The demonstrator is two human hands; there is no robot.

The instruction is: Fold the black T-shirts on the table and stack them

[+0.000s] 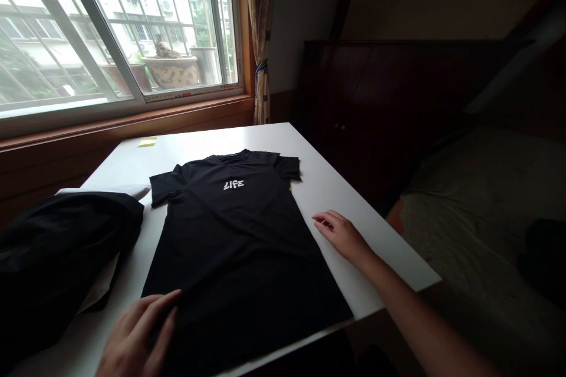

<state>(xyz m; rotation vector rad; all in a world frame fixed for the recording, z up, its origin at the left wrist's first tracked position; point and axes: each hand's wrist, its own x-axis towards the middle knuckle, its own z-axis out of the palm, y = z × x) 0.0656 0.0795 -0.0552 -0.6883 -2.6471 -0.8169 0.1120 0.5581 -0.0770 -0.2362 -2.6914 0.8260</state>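
Observation:
A black T-shirt [239, 247] lies spread out on a white table [354, 224], its collar toward the window and its hem near the front edge. White lettering shows on its chest, and both short sleeves stick out sideways. Over the lower left side of the shirt is my left hand [139, 333], fingers apart; whether it touches the cloth is hard to tell. My right hand [339, 234] hovers at or just above the table beside the shirt's right edge, its fingers loosely bent with nothing visible in them.
A heap of black and white cloth [66, 247] covers the table's left side. Yellow sticky notes [147, 142] lie near the far left corner. Beyond the table are a barred window [132, 29], a tied curtain [262, 41] and a dark wooden cabinet [354, 88]. A bed-like surface [477, 200] is at right.

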